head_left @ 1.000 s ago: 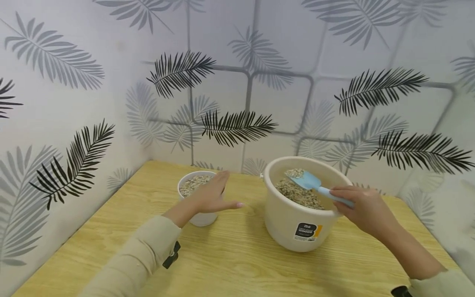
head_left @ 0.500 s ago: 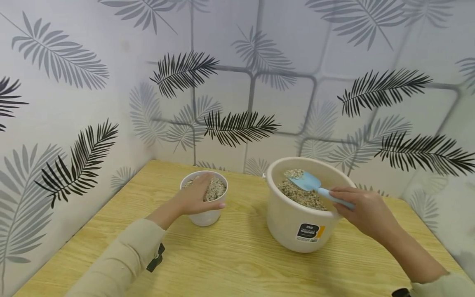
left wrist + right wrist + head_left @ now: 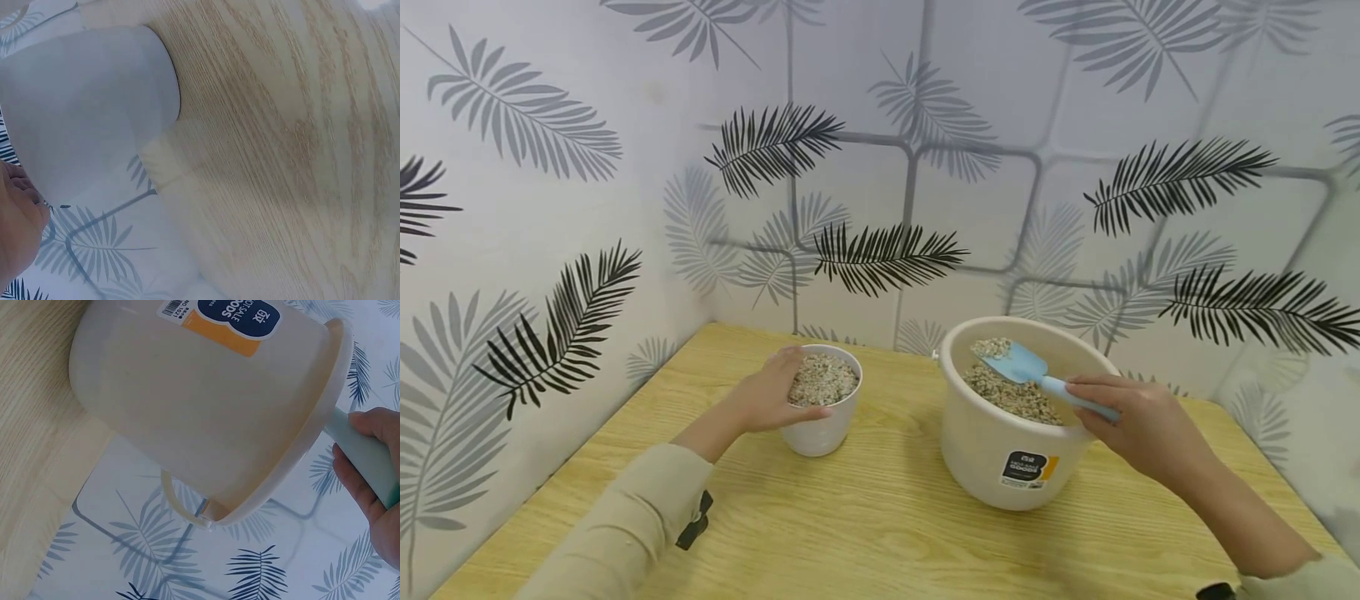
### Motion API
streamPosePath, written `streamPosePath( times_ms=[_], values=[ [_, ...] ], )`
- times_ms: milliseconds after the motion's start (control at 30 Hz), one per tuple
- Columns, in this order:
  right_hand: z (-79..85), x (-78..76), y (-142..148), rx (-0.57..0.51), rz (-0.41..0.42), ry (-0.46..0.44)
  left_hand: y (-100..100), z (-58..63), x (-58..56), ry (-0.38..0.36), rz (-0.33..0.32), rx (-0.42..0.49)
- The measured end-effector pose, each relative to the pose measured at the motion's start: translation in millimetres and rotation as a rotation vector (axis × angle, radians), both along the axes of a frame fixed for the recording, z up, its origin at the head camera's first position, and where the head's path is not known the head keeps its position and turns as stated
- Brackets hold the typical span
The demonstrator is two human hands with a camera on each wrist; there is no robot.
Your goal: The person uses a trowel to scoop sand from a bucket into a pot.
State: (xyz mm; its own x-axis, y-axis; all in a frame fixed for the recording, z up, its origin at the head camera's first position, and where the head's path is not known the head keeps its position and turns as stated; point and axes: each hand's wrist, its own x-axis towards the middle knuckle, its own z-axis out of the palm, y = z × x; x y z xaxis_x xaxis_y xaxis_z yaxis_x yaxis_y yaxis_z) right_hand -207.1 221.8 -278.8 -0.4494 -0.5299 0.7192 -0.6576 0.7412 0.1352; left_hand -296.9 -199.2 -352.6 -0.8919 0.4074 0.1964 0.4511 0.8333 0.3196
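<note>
A small white pot (image 3: 822, 425) stands left of centre, filled near its rim with coarse beige-grey granules (image 3: 823, 381). My left hand (image 3: 767, 396) is at the pot's left rim, thumb toward the front and fingers toward the back. The left wrist view shows the pot's smooth side (image 3: 94, 106), with part of the hand (image 3: 22, 219) near its rim. My right hand (image 3: 1138, 421) grips the handle of a light blue hand shovel (image 3: 1021, 364). Granules sit on its blade, above similar granules (image 3: 1011, 393) inside a cream bucket (image 3: 1000, 462).
The bucket carries a dark and orange label (image 3: 1028, 468), and its carrying handle (image 3: 181, 503) hangs at the side in the right wrist view. Both containers stand on a wood-grain table (image 3: 880, 517). Leaf-patterned walls (image 3: 880, 192) rise behind and to the left.
My left hand has moved left, from over the pot's granules to its left rim, uncovering most of the granules. The right hand and shovel have stayed nearly still over the bucket.
</note>
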Motion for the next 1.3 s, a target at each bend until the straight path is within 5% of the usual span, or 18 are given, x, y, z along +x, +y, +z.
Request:
streamPosePath(
  times_ms=[633,1300],
  values=[
    [10.4,3.1,-18,-0.022,0.096,0.051,-20,-5.6,-2.9,-0.054,0.079,-0.012],
    [13.7,-3.5,-66,-0.04,0.272,0.114,-26,-11.3,-4.8,-0.11,0.089,0.009]
  ],
)
